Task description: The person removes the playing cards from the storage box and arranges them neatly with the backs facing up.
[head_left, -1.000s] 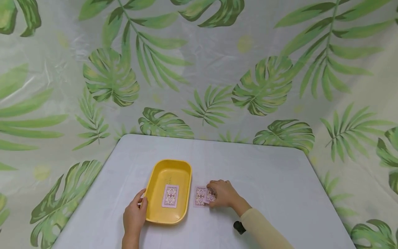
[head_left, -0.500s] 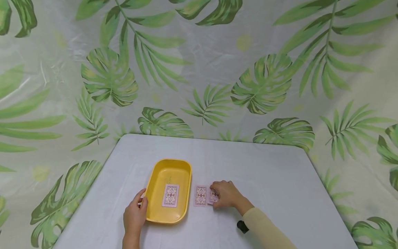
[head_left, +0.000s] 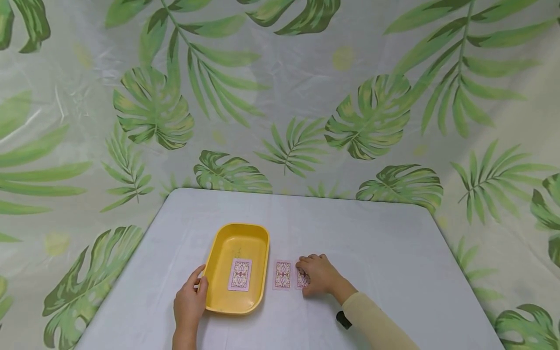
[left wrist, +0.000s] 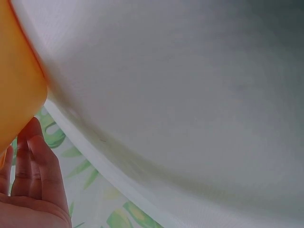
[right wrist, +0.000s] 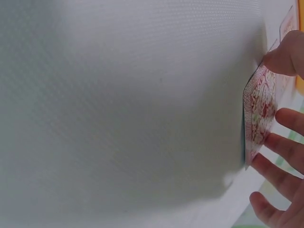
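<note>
A yellow tray (head_left: 237,304) stands on the table, and one patterned playing card (head_left: 239,274) lies back up inside it. My left hand (head_left: 190,304) holds the tray's left rim; in the left wrist view its fingers (left wrist: 47,164) are against the yellow outer wall. Right of the tray a second card (head_left: 282,275) lies back up. Beside that one, my right hand (head_left: 323,274) pinches a third playing card (right wrist: 262,111) by its edges, thumb at one end and fingertips at the other, low over the table. The hand covers part of this card in the head view.
A white cloth covers the table (head_left: 385,253). Behind it hangs a leaf-printed sheet (head_left: 302,87). A small black object (head_left: 343,320) shows next to the right sleeve (head_left: 376,321).
My right hand has slid its card rightward, off the second card that it overlapped, so a narrow gap now parts them. The left hand and tray stay put.
</note>
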`<state>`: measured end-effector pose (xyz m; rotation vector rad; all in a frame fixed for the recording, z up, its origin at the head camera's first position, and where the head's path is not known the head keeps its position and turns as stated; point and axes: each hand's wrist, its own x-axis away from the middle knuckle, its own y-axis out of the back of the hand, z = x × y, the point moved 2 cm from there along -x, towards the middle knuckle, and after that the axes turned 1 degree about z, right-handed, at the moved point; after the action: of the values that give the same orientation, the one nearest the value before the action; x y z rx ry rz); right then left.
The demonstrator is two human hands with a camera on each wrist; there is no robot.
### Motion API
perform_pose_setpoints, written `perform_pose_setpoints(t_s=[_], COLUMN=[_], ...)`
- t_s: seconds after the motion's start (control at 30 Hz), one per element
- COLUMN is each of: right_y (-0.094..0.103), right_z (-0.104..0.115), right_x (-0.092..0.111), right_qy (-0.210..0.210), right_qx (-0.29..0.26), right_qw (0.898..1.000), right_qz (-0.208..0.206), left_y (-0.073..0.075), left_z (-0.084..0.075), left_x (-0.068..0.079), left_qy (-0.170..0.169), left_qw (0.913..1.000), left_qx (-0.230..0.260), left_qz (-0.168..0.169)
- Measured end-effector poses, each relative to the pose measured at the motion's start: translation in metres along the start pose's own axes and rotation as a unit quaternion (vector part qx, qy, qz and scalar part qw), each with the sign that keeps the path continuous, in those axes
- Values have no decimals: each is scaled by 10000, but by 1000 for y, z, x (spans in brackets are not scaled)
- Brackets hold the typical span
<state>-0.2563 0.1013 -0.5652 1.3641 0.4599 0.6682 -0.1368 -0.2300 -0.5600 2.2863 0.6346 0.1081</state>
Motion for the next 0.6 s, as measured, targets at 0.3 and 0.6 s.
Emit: perform_pose_setpoints(t_s=[0.3,0.6], right_y=[-3,-1], right_z=[0,0], right_x=[-2,-2], right_qy=[-26,-88], right_qx=[121,-25], right_qw=[9999,9999], right_qz=[59,133], left_y=[-1,2], left_z=[0,-2], left_x=[-1,0], left_qy=[69,117], left_qw=[10000,9999], left_qx=[-37,-54], left_qz=[56,116])
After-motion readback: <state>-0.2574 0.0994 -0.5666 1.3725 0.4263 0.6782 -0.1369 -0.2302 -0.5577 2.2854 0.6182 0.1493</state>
